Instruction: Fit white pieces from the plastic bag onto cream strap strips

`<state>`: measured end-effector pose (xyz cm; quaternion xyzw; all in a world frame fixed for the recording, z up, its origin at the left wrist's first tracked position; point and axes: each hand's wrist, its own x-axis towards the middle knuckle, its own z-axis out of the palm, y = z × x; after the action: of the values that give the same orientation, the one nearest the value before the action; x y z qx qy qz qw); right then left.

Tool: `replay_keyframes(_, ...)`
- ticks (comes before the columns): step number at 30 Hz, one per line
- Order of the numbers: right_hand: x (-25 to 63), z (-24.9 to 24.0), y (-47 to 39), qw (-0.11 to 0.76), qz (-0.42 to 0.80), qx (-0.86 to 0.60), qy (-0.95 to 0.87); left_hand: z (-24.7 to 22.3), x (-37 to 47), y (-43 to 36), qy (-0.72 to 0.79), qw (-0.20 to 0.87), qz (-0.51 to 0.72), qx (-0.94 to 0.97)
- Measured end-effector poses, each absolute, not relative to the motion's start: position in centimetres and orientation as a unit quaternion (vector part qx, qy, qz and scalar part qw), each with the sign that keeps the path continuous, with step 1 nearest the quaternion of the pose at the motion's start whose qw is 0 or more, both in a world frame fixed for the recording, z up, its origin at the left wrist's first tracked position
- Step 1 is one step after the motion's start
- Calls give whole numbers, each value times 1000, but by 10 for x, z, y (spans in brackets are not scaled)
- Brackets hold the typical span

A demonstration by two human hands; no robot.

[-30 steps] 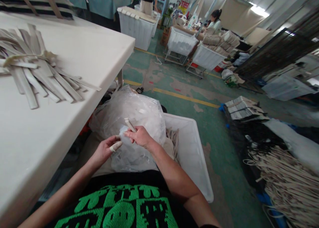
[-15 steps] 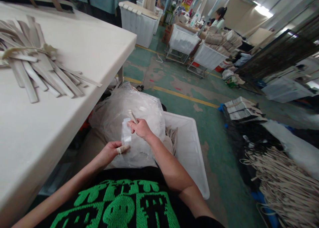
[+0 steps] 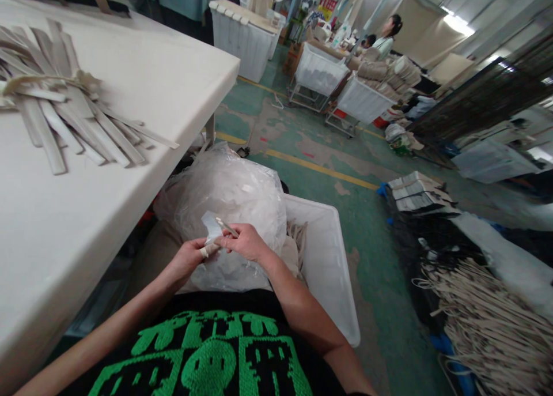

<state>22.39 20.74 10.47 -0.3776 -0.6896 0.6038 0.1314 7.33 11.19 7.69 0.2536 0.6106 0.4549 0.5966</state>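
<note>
Over a large clear plastic bag (image 3: 242,183), my two hands are close together. My left hand (image 3: 194,256), with a pale wrap on one finger, pinches the lower end of a small translucent white sheet (image 3: 211,224). My right hand (image 3: 244,241) is closed around a thin pale tool or strip (image 3: 227,227) that points up and left; its exact kind is too small to tell. The fingertips of both hands nearly meet at the sheet's lower edge.
A white table (image 3: 173,67) on the left bears a tied bundle of beige strips (image 3: 82,113). A white bin (image 3: 332,269) stands at the right of the bag. Beige cords (image 3: 496,321) lie at far right. A person (image 3: 386,38) is in the background.
My right hand has moved down towards my left hand, bringing the pale piece with it. The translucent sheet, upright and flat before, is now bent and partly covered by my fingers.
</note>
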Motion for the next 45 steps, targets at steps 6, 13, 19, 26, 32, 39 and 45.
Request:
replay_keyframes(6, 225, 93, 212, 122, 482, -472, -728, 76, 72, 108, 598, 609, 449, 263)
replay_keyframes(13, 254, 93, 233, 107, 421, -581, -688, 86, 73, 104, 589, 619, 449, 261)
replay_keyframes(19, 234, 98, 207, 37, 643, -442, -624, 97, 78, 108, 572, 569, 444, 391)
replay_keyframes(26, 217, 102, 205, 85, 692, -426, -576, 94, 77, 102, 554, 580, 436, 407)
replay_keyframes(32, 219, 100, 214, 196, 641, -444, -594, 110, 79, 97, 547, 621, 414, 380)
replay_keyframes(39, 221, 114, 225, 193, 609, -456, -620, 98, 77, 100, 564, 619, 397, 376)
replay_keyframes(45, 216, 113, 225, 209, 598, -450, -629, 76, 75, 104, 603, 612, 369, 356)
